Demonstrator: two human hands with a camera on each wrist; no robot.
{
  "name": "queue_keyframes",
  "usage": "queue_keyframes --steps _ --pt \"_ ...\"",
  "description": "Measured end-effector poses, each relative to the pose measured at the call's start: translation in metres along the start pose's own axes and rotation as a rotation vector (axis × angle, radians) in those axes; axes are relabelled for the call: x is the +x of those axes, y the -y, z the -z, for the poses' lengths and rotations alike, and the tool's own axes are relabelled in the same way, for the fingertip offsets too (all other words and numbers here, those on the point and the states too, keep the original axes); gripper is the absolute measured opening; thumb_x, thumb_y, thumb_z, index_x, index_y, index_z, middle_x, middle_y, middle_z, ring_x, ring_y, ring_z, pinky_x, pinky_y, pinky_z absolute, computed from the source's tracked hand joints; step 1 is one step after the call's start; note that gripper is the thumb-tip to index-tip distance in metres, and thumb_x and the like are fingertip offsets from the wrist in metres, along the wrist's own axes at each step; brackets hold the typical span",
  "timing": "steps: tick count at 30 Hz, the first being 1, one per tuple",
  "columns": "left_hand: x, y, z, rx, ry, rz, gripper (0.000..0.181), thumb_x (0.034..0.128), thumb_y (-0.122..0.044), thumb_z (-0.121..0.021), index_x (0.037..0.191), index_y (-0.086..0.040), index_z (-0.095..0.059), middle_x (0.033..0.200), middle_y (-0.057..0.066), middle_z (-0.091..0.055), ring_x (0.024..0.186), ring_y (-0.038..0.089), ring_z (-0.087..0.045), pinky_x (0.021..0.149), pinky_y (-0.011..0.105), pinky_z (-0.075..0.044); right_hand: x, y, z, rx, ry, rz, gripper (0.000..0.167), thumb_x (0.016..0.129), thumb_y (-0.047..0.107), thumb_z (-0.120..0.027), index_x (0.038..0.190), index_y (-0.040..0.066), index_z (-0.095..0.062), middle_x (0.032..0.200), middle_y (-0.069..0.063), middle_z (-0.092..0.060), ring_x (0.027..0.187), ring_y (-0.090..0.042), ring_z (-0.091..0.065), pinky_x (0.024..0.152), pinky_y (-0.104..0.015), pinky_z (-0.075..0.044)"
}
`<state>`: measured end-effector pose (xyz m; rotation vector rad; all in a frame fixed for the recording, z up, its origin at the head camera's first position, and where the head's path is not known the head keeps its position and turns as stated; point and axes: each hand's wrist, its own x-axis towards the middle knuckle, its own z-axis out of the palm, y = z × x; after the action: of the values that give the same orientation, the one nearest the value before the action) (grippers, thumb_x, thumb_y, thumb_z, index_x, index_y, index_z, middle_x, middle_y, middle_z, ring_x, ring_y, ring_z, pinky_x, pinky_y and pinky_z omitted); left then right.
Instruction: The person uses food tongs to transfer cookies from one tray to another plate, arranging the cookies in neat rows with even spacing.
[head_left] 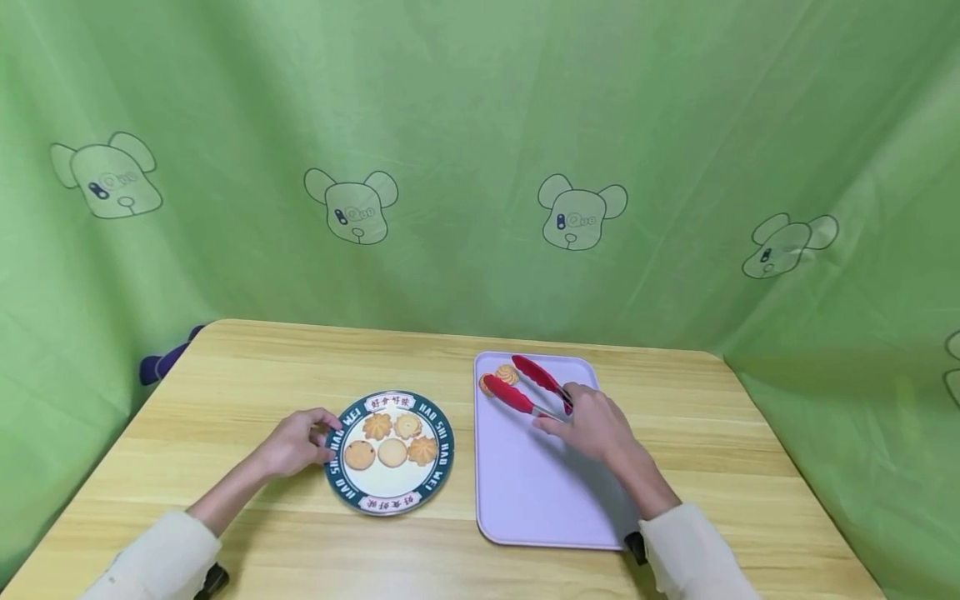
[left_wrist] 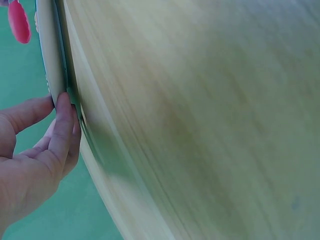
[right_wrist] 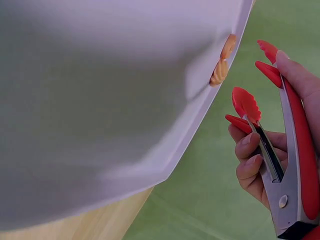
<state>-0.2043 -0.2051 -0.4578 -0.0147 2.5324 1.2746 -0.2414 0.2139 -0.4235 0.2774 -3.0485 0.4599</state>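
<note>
My left hand pinches the left rim of a round plate, white with a dark green lettered border. In the left wrist view the thumb and fingers lie on opposite faces of that rim. Several cookies, some round and some flower-shaped, lie on the plate. My right hand grips metal tongs with red tips, spread apart with nothing between them. Those tips hover over the far left corner of a lilac tray, close to two swirled cookies, one partly hidden in the head view.
Plate and tray stand side by side on a wooden table, a narrow strip of wood between them. Green curtains with printed bear heads hang behind and along the sides. Something dark purple shows beyond the table's far left corner.
</note>
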Motion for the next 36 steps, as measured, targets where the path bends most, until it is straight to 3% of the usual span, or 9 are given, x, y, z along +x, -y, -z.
queue_keyframes --steps 9,16,30,36 --pt "0.001 0.0 -0.001 -0.003 -0.001 0.0 0.041 0.075 0.007 -0.068 0.114 0.002 -0.056 0.085 0.01 -0.056 0.076 0.018 -0.054 0.063 0.028 -0.052 0.015 -0.014 -0.004 -0.02 0.044 -0.042 0.055 0.076 0.05 -0.073 0.096 0.0 -0.057 0.066 -0.006 -0.046 0.057 -0.017 -0.043 0.047 -0.025 -0.034" --pt "0.0 0.0 -0.001 -0.008 -0.003 0.002 0.041 0.0746 0.008 -0.068 0.114 0.002 -0.056 0.085 0.01 -0.056 0.077 0.019 -0.054 0.063 0.028 -0.053 0.023 -0.019 -0.009 -0.05 0.037 -0.028 0.049 0.077 0.049 -0.072 0.085 0.005 -0.054 0.063 -0.004 -0.044 0.055 -0.016 -0.041 0.045 -0.026 -0.031" --pt "0.0 0.0 0.0 -0.012 -0.002 0.005 0.041 0.0749 0.008 -0.067 0.114 0.002 -0.056 0.085 0.01 -0.056 0.076 0.019 -0.054 0.063 0.028 -0.052 0.033 -0.021 -0.009 -0.052 0.073 -0.018 0.051 0.078 0.047 -0.072 0.096 0.001 -0.059 0.063 -0.003 -0.044 0.056 -0.015 -0.04 0.046 -0.025 -0.029" --pt "-0.001 -0.001 0.001 -0.006 0.003 -0.009 0.041 0.0751 0.007 -0.068 0.114 0.003 -0.056 0.085 0.01 -0.056 0.076 0.018 -0.054 0.062 0.029 -0.052 0.032 -0.021 -0.01 -0.05 0.065 -0.008 0.048 0.078 0.046 -0.072 0.092 0.002 -0.059 0.063 -0.003 -0.045 0.055 -0.015 -0.04 0.046 -0.025 -0.029"
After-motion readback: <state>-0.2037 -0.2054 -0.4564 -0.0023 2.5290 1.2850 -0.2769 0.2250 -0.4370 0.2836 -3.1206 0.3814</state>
